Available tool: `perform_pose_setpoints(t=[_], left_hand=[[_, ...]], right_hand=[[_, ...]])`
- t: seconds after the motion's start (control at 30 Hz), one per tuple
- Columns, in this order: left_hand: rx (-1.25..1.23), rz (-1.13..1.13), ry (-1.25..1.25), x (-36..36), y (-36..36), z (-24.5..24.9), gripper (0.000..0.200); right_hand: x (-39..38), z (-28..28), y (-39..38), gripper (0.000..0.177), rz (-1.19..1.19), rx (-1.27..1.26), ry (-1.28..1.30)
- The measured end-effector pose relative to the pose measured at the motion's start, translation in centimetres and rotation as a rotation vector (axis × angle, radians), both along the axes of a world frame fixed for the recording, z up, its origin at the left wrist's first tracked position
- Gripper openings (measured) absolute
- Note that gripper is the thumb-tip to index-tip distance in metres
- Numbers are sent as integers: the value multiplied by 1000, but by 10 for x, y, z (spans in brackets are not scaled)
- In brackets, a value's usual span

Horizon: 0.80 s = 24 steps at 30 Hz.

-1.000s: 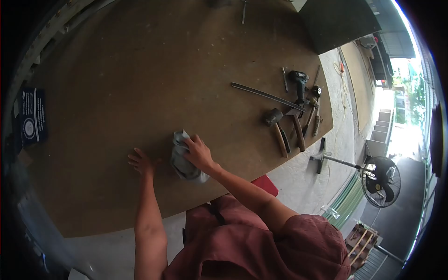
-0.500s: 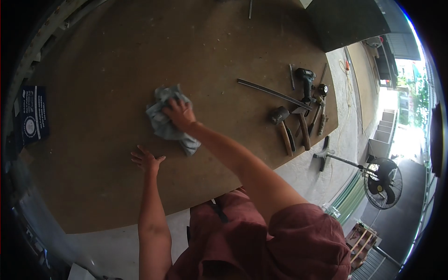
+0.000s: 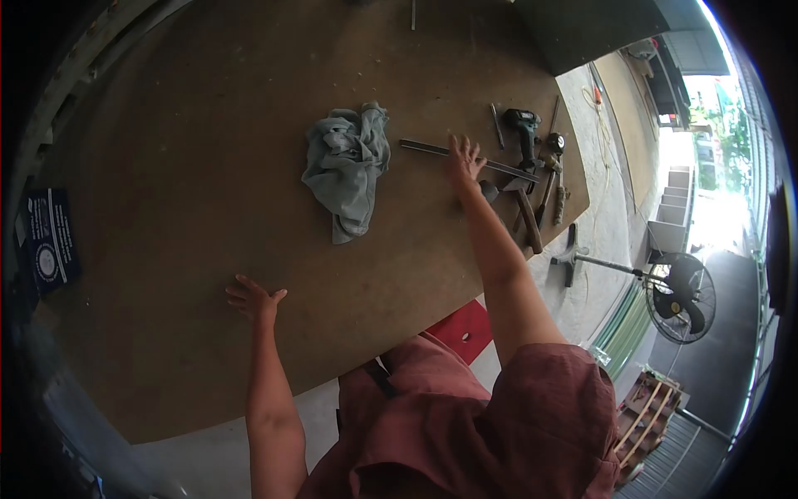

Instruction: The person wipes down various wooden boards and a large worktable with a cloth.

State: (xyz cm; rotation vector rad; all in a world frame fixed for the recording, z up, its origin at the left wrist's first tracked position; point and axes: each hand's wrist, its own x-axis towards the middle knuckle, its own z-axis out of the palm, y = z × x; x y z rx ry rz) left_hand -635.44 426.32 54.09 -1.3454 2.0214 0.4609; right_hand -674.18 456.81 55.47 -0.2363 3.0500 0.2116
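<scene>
My right hand (image 3: 465, 164) is off the cloth, its fingers apart, and overlaps a long metal bar (image 3: 429, 148) on the brown tabletop (image 3: 208, 183). To its left lies a crumpled grey-blue cloth (image 3: 345, 170). My left hand (image 3: 255, 299) rests on the tabletop below and left of the cloth, fingers spread and nothing in them. Just right of my right hand are a cordless drill (image 3: 525, 137) and a hammer (image 3: 529, 220). A mallet head (image 3: 489, 192) peeks out beside my right forearm, which hides its handle.
A dark blue box (image 3: 51, 241) stands at the table's left side. Dark panel (image 3: 594, 33) at the top right. More hand tools lie near the right edge, among them a round-headed one (image 3: 555, 144). Beyond that edge stands a floor fan (image 3: 680, 298). A red panel (image 3: 465, 331) shows below the front edge.
My right hand has let go of the cloth and moved right to the metal bar. The cloth now lies farther right and up. My left hand stays nearly in place. The view has shifted slightly.
</scene>
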Motion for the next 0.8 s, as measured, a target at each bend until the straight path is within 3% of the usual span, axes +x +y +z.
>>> perform_pose_setpoints(t=[0.17,0.27,0.33,0.47,0.6,0.8], left_hand=[[-4,-15,49,5,-1,-6,120],[0,-21,44,5,-1,-5,117],[-8,-39,56,6,0,-5,116],[8,-44,44,3,0,-1,116],[20,-24,68,4,1,0,117],[39,-8,57,-3,3,11,117]], right_hand=[[-14,12,32,37,-10,131,-213],[-27,12,38,27,149,136,-106],[-31,51,33,21,216,24,18],[-9,92,80,18,66,-2,12],[36,67,157,18,-135,30,-203],[21,63,160,23,-190,-115,-250]])
